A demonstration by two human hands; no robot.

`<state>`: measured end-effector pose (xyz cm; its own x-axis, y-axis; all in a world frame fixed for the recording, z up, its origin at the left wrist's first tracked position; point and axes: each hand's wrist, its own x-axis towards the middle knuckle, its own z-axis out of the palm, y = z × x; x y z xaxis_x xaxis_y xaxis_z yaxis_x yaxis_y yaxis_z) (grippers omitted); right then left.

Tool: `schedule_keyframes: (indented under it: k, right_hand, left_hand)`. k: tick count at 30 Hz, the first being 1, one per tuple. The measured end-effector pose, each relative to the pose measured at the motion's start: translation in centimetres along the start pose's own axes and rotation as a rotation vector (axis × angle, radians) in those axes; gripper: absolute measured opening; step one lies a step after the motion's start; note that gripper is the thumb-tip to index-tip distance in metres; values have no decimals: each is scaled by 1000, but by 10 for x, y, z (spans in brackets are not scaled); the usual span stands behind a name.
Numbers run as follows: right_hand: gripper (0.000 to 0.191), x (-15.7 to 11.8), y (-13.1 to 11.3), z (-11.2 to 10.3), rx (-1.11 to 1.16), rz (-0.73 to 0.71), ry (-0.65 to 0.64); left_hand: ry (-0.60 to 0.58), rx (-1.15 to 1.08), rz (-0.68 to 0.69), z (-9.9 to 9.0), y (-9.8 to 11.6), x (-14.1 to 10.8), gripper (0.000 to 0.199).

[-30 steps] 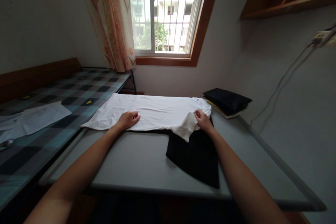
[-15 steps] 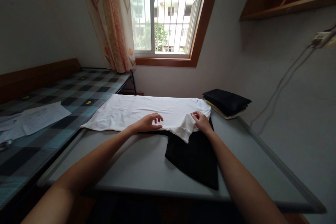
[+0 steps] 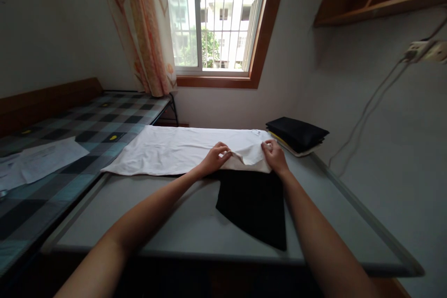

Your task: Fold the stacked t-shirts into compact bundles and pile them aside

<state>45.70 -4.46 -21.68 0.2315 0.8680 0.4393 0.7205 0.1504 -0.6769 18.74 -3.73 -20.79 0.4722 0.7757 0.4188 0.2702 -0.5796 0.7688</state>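
A white T-shirt, folded into a long strip, lies across the table. Under its near edge a black cloth piece shaped like a sleeve spreads towards me. My left hand is closed, thumb and fingers pinching the shirt's near edge. At the shirt's right end my right hand grips the white cloth as well, fingers closed. Between both hands the white flap is lifted and turned back, with a creamy shaded underside showing. How far the black cloth runs beneath the white is hidden.
A stack of folded dark clothes sits at the table's back right. Left of the grey table stands a bed with a checked cover and papers. A cable hangs down the right wall.
My left hand has moved right and closed on the shirt's edge. The white corner that hung over the black cloth is now folded back away from me. The view has shifted slightly.
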Motion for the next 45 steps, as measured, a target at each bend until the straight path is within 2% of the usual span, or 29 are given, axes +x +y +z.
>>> schedule_keyframes:
  k: [2,5,8,11,13,18,20,23,26,29,32,35,37,41,45]
  right_hand:
    - [38,3,3,-5,3,16,19]
    - [37,5,9,-9,-15,70,1]
    - [40,4,13,-12,-17,121,-98]
    - [43,2,15,-16,29,142,-280]
    - [39,1,13,-19,45,136,-376]
    - [20,2,7,-22,-85,32,-362]
    - [17,4,6,-21,-142,-2,-404]
    - [24,4,7,-19,-178,-38,-481]
    - [36,3,10,-14,-180,-60,-488]
    - [52,1,14,-9,-181,-72,-425]
    - [46,0,18,-5,-216,-74,-365]
    - [32,0,22,-2,-237,-91,-392]
    - [35,0,25,0,-241,-94,-401]
    - [57,-2,28,5,-296,-65,-344]
    - [61,-2,23,6,-305,-36,-334]
  left_hand:
    - [68,-144,-220,-1,-10,3,26]
    - [41,-369,-511,-7,-18,2,25]
    - [74,-456,-607,-12,-18,-1,60]
    - [53,-400,-539,-14,-19,-3,85]
    - [44,-289,-424,-13,-22,-2,85]
    - [109,113,20,-9,-29,0,52]
    - [82,225,113,-9,-28,0,35]
    - [64,312,70,-10,-27,1,6]
    - [125,283,-96,-12,-29,2,10]
    - [200,220,-199,-14,-35,1,15]
    - [159,286,-136,-15,-38,0,14]
    - [76,403,-80,-13,-37,-2,16]
    - [52,452,-114,-11,-35,-3,18]
    - [39,505,-200,-9,-32,-5,31]
    - [30,547,-220,-8,-29,-5,37]
